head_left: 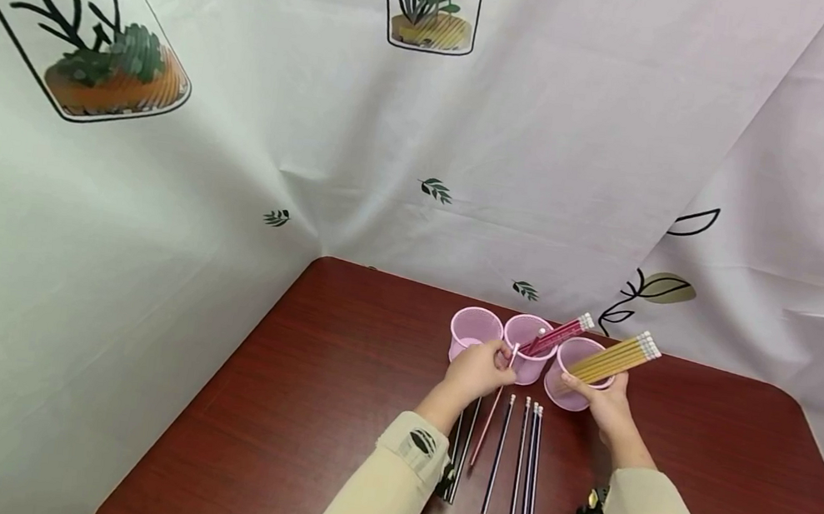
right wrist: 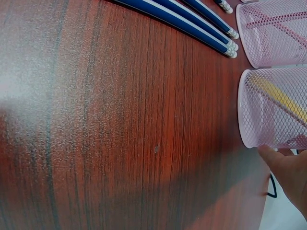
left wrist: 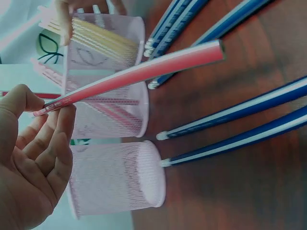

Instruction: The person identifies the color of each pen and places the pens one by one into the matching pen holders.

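Note:
My left hand [head_left: 479, 370] pinches a red pencil [left wrist: 144, 74] near its eraser end, between thumb and fingertips. The pencil slants down in front of the middle pink mesh cup [head_left: 523, 369], which holds several red pencils [head_left: 562, 333]. At the right, my right hand [head_left: 611, 402] grips the side of another pink mesh cup [head_left: 565, 397], its thumb near the rim. Several yellow pencils [head_left: 608, 360] lean in that cup, erasers up. Behind my left hand stands the left pink mesh cup [left wrist: 115, 179], with no pencils seen in it.
Several blue pencils [head_left: 499, 455] with white stripes lie on the dark red wooden table [head_left: 308, 380], erasers toward the cups. A pale printed cloth [head_left: 410, 131] hangs behind the table and along its left side.

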The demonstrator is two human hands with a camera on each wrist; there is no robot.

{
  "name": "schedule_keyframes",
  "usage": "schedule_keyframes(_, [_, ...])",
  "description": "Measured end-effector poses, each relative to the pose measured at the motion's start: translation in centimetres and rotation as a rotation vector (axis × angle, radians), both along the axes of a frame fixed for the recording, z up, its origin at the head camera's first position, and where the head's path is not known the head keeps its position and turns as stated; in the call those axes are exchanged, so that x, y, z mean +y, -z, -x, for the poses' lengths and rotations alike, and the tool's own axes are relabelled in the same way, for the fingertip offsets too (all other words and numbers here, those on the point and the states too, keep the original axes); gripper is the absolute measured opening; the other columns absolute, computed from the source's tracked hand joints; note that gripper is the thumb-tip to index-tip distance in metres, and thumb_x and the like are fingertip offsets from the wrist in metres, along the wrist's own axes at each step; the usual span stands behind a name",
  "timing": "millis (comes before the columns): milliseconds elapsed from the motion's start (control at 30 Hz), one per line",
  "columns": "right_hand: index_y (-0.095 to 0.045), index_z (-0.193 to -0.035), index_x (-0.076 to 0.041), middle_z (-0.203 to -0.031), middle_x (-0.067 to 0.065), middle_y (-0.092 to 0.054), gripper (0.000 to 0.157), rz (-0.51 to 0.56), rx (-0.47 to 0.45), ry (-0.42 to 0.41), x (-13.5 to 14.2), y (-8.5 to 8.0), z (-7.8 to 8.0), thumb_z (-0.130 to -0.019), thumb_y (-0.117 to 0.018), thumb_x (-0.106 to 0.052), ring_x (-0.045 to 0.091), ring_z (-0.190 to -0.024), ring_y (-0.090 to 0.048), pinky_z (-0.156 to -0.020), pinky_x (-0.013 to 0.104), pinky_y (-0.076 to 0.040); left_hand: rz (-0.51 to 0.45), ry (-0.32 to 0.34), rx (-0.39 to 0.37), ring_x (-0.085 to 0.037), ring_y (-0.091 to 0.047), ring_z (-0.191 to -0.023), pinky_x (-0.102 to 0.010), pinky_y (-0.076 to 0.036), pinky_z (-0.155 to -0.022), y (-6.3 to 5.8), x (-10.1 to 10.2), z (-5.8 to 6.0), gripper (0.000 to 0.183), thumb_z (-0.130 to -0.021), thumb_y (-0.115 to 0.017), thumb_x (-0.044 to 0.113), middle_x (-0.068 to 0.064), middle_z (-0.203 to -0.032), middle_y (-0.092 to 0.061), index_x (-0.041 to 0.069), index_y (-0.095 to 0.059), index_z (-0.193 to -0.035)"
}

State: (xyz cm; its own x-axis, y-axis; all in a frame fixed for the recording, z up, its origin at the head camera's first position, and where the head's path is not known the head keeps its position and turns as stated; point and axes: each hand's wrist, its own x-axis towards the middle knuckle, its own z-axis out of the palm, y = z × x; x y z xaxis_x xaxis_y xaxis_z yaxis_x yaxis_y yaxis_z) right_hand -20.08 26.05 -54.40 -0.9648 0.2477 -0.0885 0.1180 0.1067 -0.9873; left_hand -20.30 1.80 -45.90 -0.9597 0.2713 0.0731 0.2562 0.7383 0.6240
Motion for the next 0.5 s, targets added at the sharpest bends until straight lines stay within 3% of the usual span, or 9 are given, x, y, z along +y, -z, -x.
schedule_keyframes(500, [-0.008, -0.136, -0.008, -0.138, 0.017, -0.022, 0.099, -0.012, -0.004, 0.025, -0.1, 0.3, 0.1, -0.071, -0.080, -0.030, 0.030, -0.127, -0.022, -0.108, 0.042, -0.014, -0.199, -0.091, 0.190, 0.001, -0.053, -0.066, -0.019, -0.040, -0.057, -5.2, -0.8, 1.4, 0.020, -0.073, -0.065, 0.020, 0.015, -0.071, -0.057, 0.019, -0.060, -0.093])
